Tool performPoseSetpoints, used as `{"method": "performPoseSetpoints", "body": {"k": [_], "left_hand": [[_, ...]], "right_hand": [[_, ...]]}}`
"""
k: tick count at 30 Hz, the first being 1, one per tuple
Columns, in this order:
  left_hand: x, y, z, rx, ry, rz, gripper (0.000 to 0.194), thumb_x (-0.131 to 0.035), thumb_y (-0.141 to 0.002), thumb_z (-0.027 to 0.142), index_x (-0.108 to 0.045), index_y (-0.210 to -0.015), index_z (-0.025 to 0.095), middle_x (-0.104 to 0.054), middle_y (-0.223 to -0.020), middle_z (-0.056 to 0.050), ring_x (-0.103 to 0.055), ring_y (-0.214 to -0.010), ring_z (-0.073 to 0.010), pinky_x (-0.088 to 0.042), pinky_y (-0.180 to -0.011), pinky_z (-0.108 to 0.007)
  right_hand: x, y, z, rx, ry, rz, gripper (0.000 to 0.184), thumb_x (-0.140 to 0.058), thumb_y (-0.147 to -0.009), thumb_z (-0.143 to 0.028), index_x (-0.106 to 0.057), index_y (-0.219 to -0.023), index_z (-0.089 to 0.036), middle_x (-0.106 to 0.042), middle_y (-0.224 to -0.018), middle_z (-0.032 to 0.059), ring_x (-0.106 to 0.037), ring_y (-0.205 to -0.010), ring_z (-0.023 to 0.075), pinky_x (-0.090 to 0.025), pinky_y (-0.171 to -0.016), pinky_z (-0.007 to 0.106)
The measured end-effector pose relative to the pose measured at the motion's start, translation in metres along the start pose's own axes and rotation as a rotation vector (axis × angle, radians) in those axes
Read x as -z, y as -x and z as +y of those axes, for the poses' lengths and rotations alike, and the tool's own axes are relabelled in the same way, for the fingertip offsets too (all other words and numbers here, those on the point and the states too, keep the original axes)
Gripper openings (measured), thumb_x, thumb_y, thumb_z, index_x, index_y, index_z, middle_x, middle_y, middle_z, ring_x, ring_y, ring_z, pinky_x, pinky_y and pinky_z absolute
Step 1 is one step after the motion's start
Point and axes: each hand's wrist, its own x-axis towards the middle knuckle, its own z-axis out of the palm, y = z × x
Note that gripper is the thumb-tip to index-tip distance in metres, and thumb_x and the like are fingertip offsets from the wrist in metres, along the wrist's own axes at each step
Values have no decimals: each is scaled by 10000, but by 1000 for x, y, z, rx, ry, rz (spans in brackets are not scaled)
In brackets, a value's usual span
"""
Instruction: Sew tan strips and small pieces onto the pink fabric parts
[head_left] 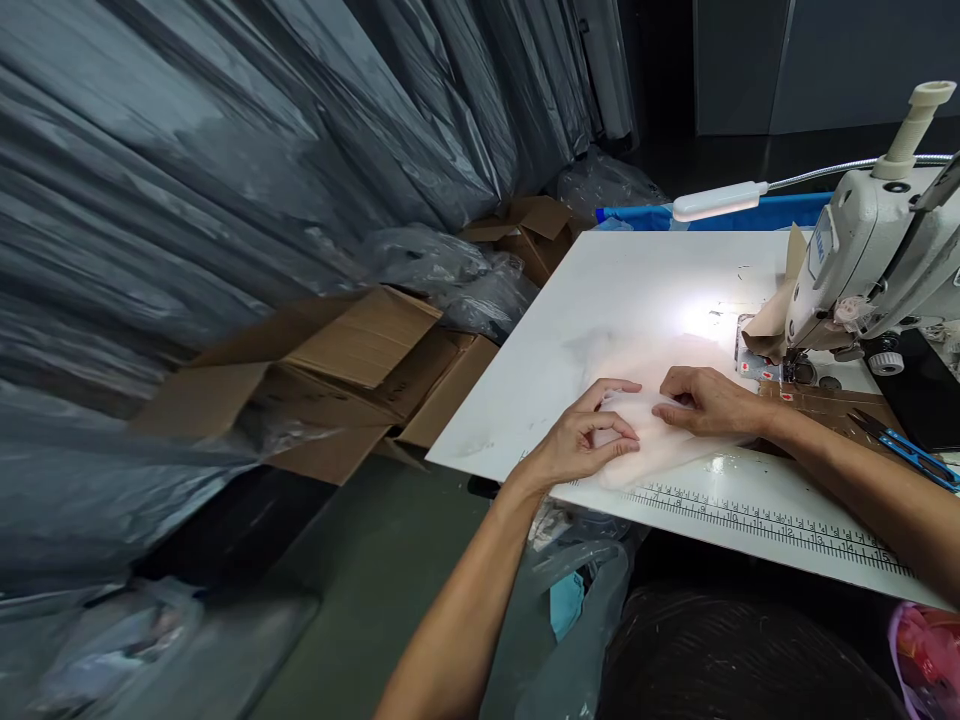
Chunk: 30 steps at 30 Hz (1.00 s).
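A piece of sheer white fabric (660, 455) lies bunched on the sewing table, under both hands. My left hand (577, 440) is at its left side, thumb and a finger nearly together at the cloth while the upper finger stretches apart. Opposite it, my right hand (705, 400) has its fingers curled and closed on the fabric's upper edge. The white sewing machine (847, 250) stands just beyond my right hand, with its presser foot area (791, 370) beside the wrist. The cloth lies left of the needle, apart from it as far as I can see.
Blue-handled thread snips (911, 455) lie by a dark flat object (919, 390) at right. A lit lamp (720, 200) hangs over the white tabletop (510, 400). A printed ruler (750, 515) runs along its front edge. Open cardboard boxes (360, 350) stand at left.
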Motion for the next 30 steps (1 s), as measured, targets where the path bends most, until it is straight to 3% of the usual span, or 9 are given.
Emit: {"method": "performPoseSetpoints", "body": {"k": [4, 12, 17, 19, 21, 24, 25, 28, 30], "left_hand": [[1, 0, 2, 66, 48, -24, 208, -623, -896, 309, -718, -792, 157, -536, -1290, -125, -546, -644, -81, -280, -380, -168], [3, -2, 4, 82, 49, 25, 286, -586, -920, 371, -687, -760, 158, -579, -1213, -118, -535, -699, -114, -342, -475, -228], [2, -2, 1, 86, 54, 27, 291, -574, -932, 355, -682, -755, 151, -590, -1199, -119, -499, -623, -85, -320, -453, -225], [1, -2, -1, 71, 58, 48, 276, -565, -940, 347, -692, -779, 161, -600, -1181, -116, -553, -695, -112, -378, -487, -226], [1, -1, -3, 30, 65, 66, 197, -622, -907, 367, -712, -963, 202, -588, -1214, -119, -605, -908, -187, -473, -584, -250], [3, 2, -5, -22, 59, 33, 571, -758, -786, 429, -572, -1315, 317, -474, -1395, -119, -511, -1218, -284, -554, -756, -337], [3, 3, -6, -30, 48, 12, 622, -776, -761, 444, -554, -1334, 347, -429, -1444, -108, -473, -1272, -300, -555, -828, -384], [5, 4, -7, -64, 22, -21, 430, -761, -764, 469, -685, -1170, 353, -393, -1484, -72, -414, -1342, -322, -426, -1052, -534], [5, 3, -5, -71, 13, -30, 399, -764, -759, 469, -712, -1127, 324, -405, -1474, -85, -443, -1321, -327, -367, -1093, -576]], "right_hand": [[0, 0, 2, 11, -39, -19, 250, -496, -907, -303, -432, -686, -203, -517, -796, 35, -456, -699, 160, -365, -653, 314], [7, 5, 1, 96, 4, -72, 384, -609, -836, -478, -390, -670, -209, -497, -814, 19, -446, -712, 163, -357, -641, 312], [5, 3, 1, 68, 2, -63, 288, -611, -842, -355, -415, -691, -207, -520, -818, 28, -464, -730, 168, -373, -661, 310], [3, 1, 0, 61, -7, -45, 245, -554, -876, -296, -419, -693, -205, -526, -808, 34, -467, -729, 167, -376, -674, 310], [1, 0, -1, 49, -10, -22, 228, -515, -894, -257, -422, -693, -203, -521, -786, 30, -460, -710, 161, -369, -664, 304], [0, -1, -2, 13, 12, 9, 279, -511, -896, -241, -382, -651, -207, -482, -718, 6, -413, -642, 141, -334, -612, 289], [0, -1, -2, 2, 20, 13, 298, -514, -895, -237, -366, -637, -208, -475, -707, 2, -401, -631, 137, -326, -604, 288], [1, -1, -3, -2, 21, 8, 307, -513, -892, -226, -362, -626, -207, -494, -727, 13, -425, -660, 143, -342, -630, 291], [1, -1, -3, -8, 12, 2, 269, -510, -892, -226, -393, -650, -203, -515, -758, 24, -450, -689, 152, -358, -648, 293]]}}
